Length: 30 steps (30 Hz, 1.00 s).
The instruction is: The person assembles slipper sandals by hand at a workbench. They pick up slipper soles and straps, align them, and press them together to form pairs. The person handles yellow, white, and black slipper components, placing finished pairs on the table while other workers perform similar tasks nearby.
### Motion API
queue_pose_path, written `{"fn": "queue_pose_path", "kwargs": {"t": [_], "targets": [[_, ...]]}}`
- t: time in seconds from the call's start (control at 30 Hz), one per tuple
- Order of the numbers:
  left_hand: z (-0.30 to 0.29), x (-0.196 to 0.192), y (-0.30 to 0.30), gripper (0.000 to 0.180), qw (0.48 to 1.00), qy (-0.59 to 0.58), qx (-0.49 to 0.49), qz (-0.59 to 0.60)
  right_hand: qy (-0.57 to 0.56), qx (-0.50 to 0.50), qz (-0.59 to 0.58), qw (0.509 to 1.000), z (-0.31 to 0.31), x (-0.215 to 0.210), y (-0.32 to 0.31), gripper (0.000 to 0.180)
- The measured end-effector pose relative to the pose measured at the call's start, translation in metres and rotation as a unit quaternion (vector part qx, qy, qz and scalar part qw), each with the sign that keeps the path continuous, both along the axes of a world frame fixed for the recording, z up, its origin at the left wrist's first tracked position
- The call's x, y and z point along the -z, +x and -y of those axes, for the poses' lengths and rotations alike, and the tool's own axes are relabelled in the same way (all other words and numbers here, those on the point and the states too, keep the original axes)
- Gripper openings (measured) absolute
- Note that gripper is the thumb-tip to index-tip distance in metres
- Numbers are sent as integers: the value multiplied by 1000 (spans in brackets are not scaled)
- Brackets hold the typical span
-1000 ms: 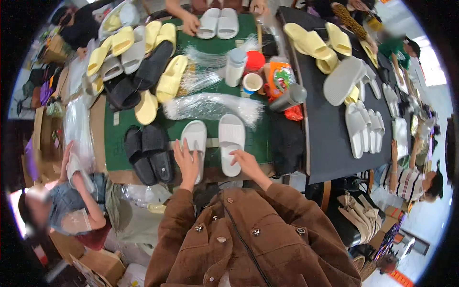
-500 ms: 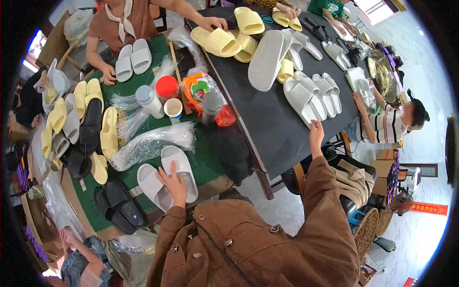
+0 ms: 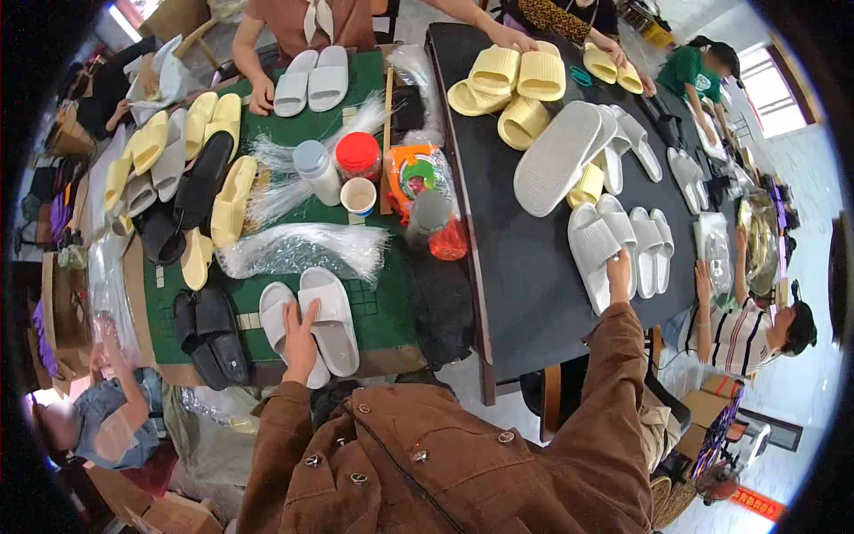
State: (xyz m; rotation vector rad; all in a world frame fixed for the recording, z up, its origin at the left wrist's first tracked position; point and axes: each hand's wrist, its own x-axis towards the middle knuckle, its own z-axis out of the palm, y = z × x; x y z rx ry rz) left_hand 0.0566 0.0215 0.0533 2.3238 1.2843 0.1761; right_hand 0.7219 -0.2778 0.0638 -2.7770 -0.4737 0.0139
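My left hand (image 3: 300, 343) lies over a pair of pale grey slide slippers on the green mat, its fingers spread across the left slipper (image 3: 277, 307) and toward the right slipper (image 3: 331, 325). Nothing is lifted in it. On the black table to the right, my right hand (image 3: 618, 274) has its fingers together at the inner edge of a grey slipper (image 3: 591, 254), which rests flat. Its fingertips are partly hidden. A matching grey slipper (image 3: 619, 222) lies right beside that one, and a smaller grey pair (image 3: 652, 245) is farther right.
Black slippers (image 3: 213, 334) lie left of my left hand. Beyond are clear plastic bags (image 3: 307, 254), a paper cup (image 3: 358, 196), a red-lidded jar (image 3: 358, 156) and a grey-lidded bottle (image 3: 316, 169). A co-worker's hand (image 3: 511, 37) touches yellow slippers (image 3: 541, 73). The table edge (image 3: 471, 240) divides the surfaces.
My right hand has moved from the grey slipper's heel end farther onto it. My left hand has shifted toward the left slipper. The whole view has turned, and a co-worker's hand has shifted the yellow slippers.
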Motion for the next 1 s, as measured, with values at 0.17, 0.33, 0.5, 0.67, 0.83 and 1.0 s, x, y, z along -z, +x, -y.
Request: {"fn": "queue_pose_path", "kwargs": {"t": [0.17, 0.33, 0.5, 0.67, 0.83, 1.0], "targets": [[9, -1, -2, 70, 999, 25, -16, 15, -66, -47, -4, 997, -26, -41, -78, 33], [49, -12, -10, 67, 990, -15, -120, 68, -57, -99, -8, 993, 8, -23, -173, 36], [73, 1, -35, 62, 993, 2, -118, 22, -5, -40, -137, 990, -6, -28, -292, 38], [56, 24, -21, 56, 991, -11, -131, -6, 32, -59, -105, 992, 6, 3, -289, 38], [51, 42, -30, 58, 990, -15, -128, -50, 20, -35, -138, 990, 3, -4, -286, 42], [30, 37, -85, 54, 985, 98, -96, -103, 57, -23, -101, 993, 6, 8, -289, 42]]}}
